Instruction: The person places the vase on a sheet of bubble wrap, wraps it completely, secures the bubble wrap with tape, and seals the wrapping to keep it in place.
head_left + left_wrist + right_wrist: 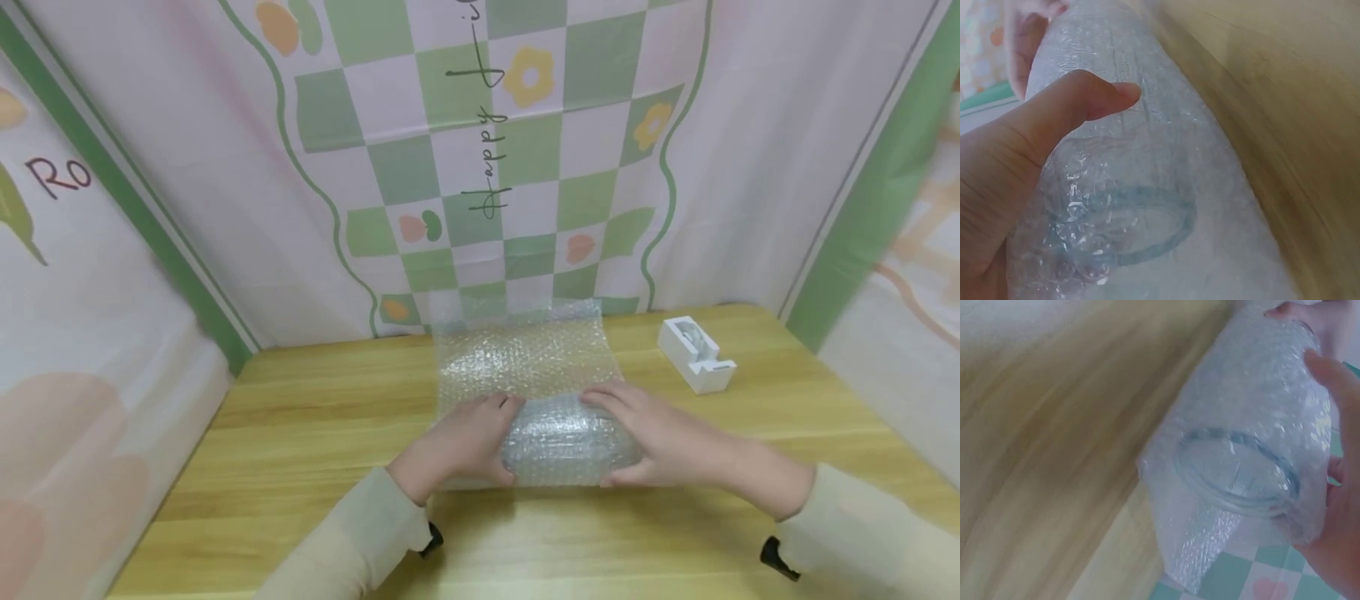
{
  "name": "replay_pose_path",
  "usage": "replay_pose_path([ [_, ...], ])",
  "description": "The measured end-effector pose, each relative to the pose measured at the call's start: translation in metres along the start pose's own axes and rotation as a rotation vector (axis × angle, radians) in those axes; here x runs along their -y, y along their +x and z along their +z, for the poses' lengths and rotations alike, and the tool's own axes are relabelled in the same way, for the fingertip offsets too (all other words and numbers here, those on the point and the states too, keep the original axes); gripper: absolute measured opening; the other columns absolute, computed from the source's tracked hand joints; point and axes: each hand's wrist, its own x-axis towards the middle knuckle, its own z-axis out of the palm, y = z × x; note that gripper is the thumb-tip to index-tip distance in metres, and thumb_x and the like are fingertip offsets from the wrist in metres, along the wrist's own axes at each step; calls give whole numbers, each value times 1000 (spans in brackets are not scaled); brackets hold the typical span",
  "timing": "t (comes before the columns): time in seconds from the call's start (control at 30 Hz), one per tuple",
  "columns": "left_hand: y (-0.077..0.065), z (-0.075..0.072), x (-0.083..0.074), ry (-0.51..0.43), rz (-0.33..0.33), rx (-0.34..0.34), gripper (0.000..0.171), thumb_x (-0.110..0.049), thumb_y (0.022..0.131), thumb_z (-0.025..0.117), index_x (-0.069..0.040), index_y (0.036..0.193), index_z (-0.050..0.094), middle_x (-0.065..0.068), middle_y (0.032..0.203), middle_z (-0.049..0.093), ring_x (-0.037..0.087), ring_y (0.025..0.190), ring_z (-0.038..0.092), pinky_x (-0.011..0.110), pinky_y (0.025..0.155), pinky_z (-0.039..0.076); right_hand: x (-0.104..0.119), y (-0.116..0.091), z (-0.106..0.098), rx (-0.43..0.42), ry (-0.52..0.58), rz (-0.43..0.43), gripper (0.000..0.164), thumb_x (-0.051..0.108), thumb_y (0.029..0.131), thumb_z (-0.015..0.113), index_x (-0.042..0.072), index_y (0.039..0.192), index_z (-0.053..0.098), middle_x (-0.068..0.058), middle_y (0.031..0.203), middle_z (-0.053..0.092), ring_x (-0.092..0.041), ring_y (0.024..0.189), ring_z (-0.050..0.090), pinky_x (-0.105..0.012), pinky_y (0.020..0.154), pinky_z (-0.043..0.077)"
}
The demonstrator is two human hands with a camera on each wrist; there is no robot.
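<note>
A clear cylindrical glass vessel (1238, 475) lies on its side, rolled in bubble wrap (517, 358). One round glass end shows through the wrap in each wrist view. My left hand (472, 437) grips the left end of the roll, its thumb (1085, 97) lying over the plastic. At the other end, my right hand (656, 433) holds the roll between thumb and fingers. The unrolled part of the sheet stretches away toward the back of the table, its far edge rising against the curtain.
A white tape dispenser (696, 354) stands on the wooden table (315, 433), right of the bubble wrap. A patterned curtain (465, 167) hangs behind the table's back edge, with more printed cloth on both sides.
</note>
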Motion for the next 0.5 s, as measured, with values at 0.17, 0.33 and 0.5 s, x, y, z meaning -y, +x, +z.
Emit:
replay_pose_path([
  [0.17,0,1,0,-46,-15,17,106,-45,73,91,-1,154,38,17,150,50,30,137,50,41,115,40,-1,1,13,9,-69,8,126,42,55,97,-5,153,34,-27,153,42,-47,135,45,-64,111,37],
  [0.33,-1,0,0,-76,-23,17,106,-44,73,91,-1,154,38,17,150,50,30,136,50,41,114,42,-4,1,23,-85,-127,-51,128,33,47,101,-5,150,36,-31,146,47,-47,128,52,-63,105,44],
  [0.5,-1,1,1,-91,-18,14,107,-45,73,91,0,154,38,17,150,50,31,136,50,41,114,41,-8,1,27,-145,-140,-91,120,28,48,100,-4,147,40,-29,139,53,-45,121,58,-61,99,51],
])
